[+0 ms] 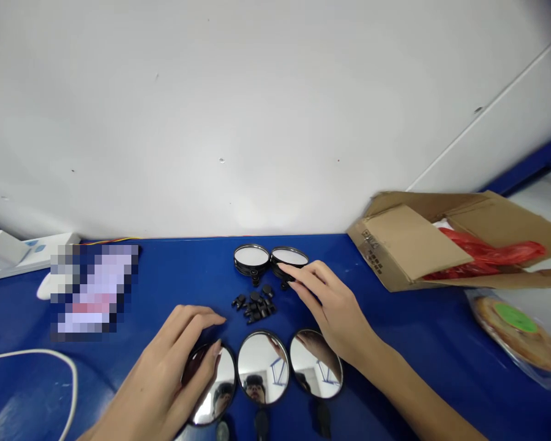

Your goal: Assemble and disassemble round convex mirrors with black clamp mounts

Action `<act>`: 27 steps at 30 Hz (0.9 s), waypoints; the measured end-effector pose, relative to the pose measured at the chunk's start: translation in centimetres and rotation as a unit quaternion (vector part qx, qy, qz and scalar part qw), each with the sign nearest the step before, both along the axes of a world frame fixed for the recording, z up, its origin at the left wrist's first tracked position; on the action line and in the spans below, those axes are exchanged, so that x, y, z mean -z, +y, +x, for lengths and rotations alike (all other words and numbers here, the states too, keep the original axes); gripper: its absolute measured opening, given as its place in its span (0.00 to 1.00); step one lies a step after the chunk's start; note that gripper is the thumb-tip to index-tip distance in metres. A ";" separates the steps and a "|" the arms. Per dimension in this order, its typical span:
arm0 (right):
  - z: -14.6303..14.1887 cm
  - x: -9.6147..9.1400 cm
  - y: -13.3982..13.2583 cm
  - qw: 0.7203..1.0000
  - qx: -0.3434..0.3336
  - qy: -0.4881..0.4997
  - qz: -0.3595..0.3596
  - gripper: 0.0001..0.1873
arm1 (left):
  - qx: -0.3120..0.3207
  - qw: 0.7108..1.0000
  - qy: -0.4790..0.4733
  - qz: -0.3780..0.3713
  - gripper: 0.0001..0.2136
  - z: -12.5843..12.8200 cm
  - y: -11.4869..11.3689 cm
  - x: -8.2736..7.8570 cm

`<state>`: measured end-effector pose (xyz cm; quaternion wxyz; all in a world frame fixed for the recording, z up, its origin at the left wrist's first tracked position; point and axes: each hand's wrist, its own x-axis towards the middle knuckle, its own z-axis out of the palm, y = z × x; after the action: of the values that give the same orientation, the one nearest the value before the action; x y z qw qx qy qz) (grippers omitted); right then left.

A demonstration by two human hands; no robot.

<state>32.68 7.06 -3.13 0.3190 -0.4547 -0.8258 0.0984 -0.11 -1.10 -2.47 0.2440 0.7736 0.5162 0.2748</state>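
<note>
Three round mirrors with black rims and short black stems lie face up near me: a left mirror (224, 392), a middle mirror (263, 367) and a right mirror (316, 364). My left hand (179, 355) is over the left one, thumb and fingers apart, holding nothing. Behind them, two stacks of similar mirrors stand side by side, a left stack (251, 256) and a right stack (289, 255). My right hand (328, 297) pinches the front edge of the right stack between finger and thumb. Small black plastic parts (257, 306) lie heaped before the stacks.
An open cardboard box (408, 239) with a red plastic bag (487, 248) stands at the right. Beside it lies a clear-wrapped round item (514, 331) with a green label. At the left are a blurred-out phone-like object (98, 288), a white cable (73, 380) and a white box (41, 254).
</note>
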 end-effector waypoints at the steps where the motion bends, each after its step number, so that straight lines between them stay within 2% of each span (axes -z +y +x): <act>1: -0.1 0.0 0.0 1.000 0.001 0.012 0.001 0.21 | 0.002 1.000 -0.001 0.004 0.14 0.0 0.0 0.1; 7: -0.8 -0.3 0.1 0.998 0.026 0.056 0.030 0.15 | -0.001 1.000 0.009 -0.009 0.14 0.0 -0.3 -0.4; 11: -0.4 -1.0 0.0 0.996 0.020 0.052 0.066 0.14 | -0.041 0.998 -0.020 0.037 0.11 -0.1 -0.5 -1.1; 14: -0.1 -1.5 -0.1 0.993 0.042 0.053 0.096 0.13 | -0.073 0.994 -0.043 0.067 0.10 -0.5 -0.4 -1.5; 17: 0.0 -1.6 -0.3 0.986 0.037 0.078 0.144 0.16 | -0.088 0.991 -0.064 0.084 0.09 -0.6 -0.3 -1.9; 19: -0.1 -1.5 -0.7 0.978 0.002 0.104 0.181 0.20 | -0.087 0.990 -0.092 0.062 0.07 -0.4 -0.5 -2.3; 21: -0.5 -1.5 -1.3 0.972 -0.036 0.119 0.201 0.22 | -0.081 0.984 -0.159 -0.020 0.08 0.3 -1.0 -2.7; 22: -0.8 -1.6 -1.8 0.970 -0.054 0.121 0.203 0.22 | -0.090 0.968 -0.214 -0.096 0.12 0.7 -1.2 -3.0; 24: -1.6 -1.9 -2.9 0.970 -0.093 0.121 0.191 0.19 | -0.081 0.900 -0.365 -0.224 0.26 1.4 -1.7 -3.4; 27: -2.9 -2.8 -4.4 0.965 -0.173 0.112 0.164 0.14 | -0.047 0.811 -0.470 -0.347 0.37 1.8 -1.7 -3.7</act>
<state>29.74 2.68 -0.33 0.4581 -0.2324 -0.8554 0.0658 1.69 -2.76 1.25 0.6953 0.3889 0.4358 0.4187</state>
